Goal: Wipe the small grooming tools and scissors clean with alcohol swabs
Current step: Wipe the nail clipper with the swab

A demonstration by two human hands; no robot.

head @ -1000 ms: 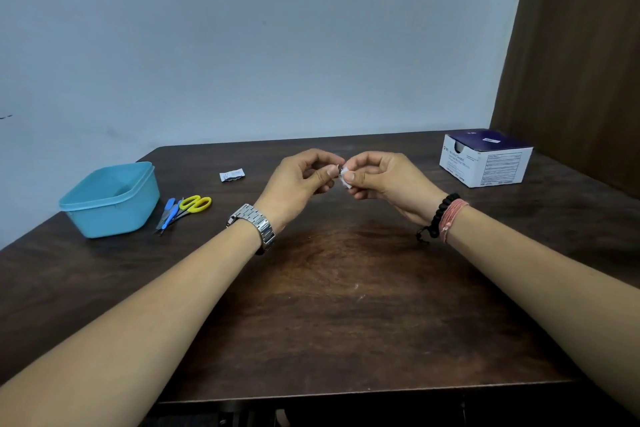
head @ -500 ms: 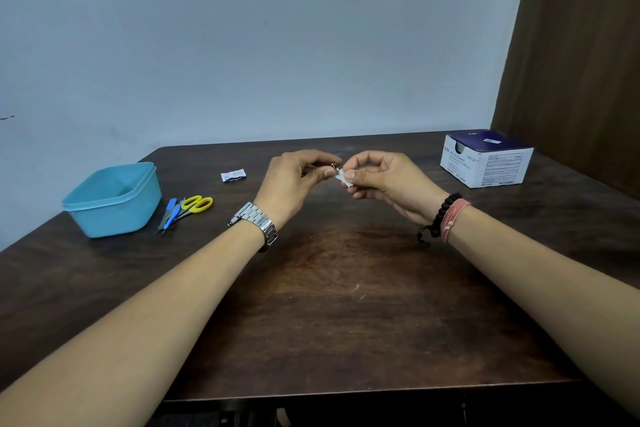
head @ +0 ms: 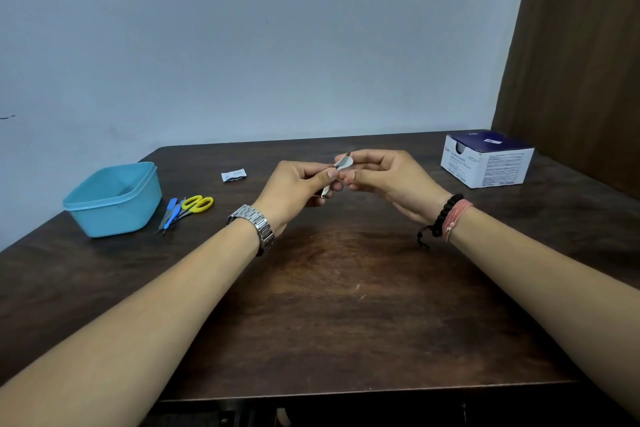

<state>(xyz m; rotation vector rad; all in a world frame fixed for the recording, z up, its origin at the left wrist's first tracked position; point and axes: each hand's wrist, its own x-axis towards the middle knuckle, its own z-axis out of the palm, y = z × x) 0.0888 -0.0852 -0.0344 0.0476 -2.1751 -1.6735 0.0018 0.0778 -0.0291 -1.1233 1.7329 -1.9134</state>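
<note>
Small metal tool [head: 325,189], light, stiff, slippery: left hand [head: 294,189] grip pinches its shaft.
Swab [head: 344,162], soft, limp: right hand [head: 388,180] grip pinches it around the tip.

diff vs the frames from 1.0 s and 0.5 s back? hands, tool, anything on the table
The left hand and right hand have drawn slightly apart. The small metal tool in the left hand, hidden before, now shows, its tip wrapped in the white swab pinched by the right hand. Unchanged: yellow scissors, blue tools, tub, wrapper, swab box.
</note>
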